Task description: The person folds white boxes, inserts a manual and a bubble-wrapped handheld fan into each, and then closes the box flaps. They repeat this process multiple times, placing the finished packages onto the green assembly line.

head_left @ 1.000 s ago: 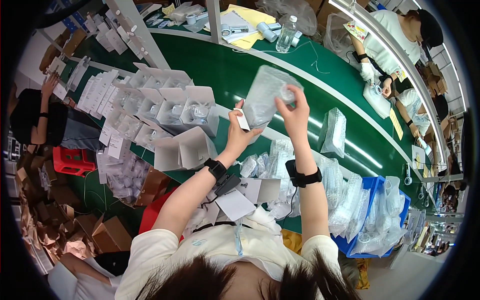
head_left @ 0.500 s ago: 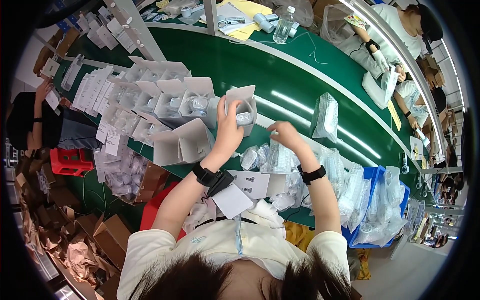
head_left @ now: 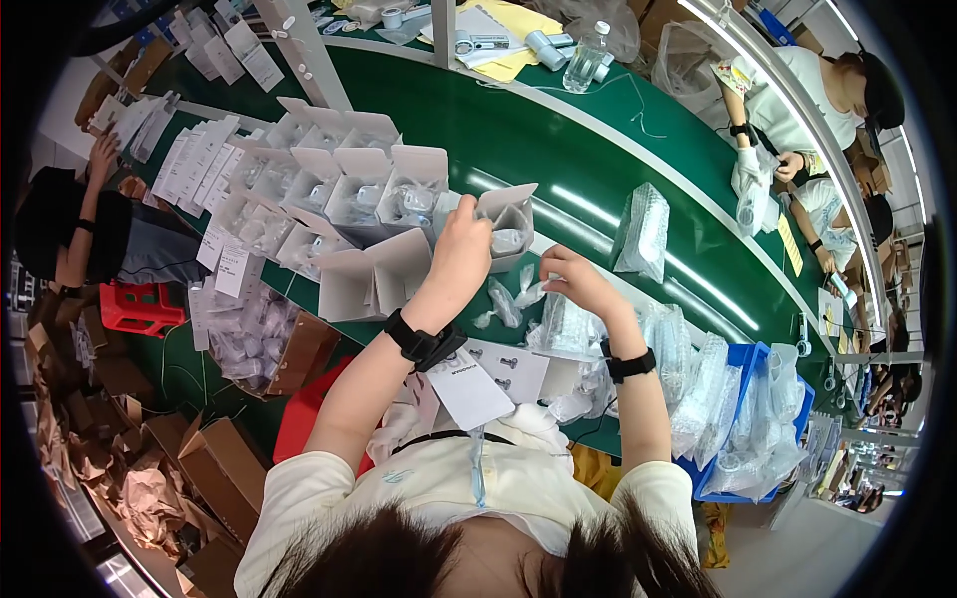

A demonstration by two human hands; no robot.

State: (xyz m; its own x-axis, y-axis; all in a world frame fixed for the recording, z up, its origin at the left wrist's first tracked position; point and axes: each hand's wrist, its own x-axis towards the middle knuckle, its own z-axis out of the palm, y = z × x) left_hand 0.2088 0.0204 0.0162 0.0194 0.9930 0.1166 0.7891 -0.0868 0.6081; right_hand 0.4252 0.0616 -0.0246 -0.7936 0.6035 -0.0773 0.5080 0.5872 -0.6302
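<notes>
My left hand (head_left: 461, 254) is closed on the left wall of an open white box (head_left: 510, 221) with a clear-wrapped item inside. To its right, my right hand (head_left: 581, 282) pinches the end of a small clear plastic bag (head_left: 528, 289); what the bag contains is hard to make out. Several open white boxes (head_left: 411, 199) with bagged items stand in rows to the left. An open white box (head_left: 371, 279) with folded card inside sits beside my left wrist. Bubble-wrapped packs (head_left: 560, 327) lie below my right hand.
A blue crate (head_left: 735, 399) of wrapped pieces is at the right, near a lone bubble-wrapped pack (head_left: 641, 234). White printed sheets (head_left: 508, 369) lie before me. A carton of bagged parts (head_left: 254, 344) and a red stool (head_left: 143, 309) are at the left. Co-workers sit at both sides.
My right hand has come down and taken hold of the small plastic bag. My left hand now grips the box's left side, its fingers less spread. The view has shifted slightly.
</notes>
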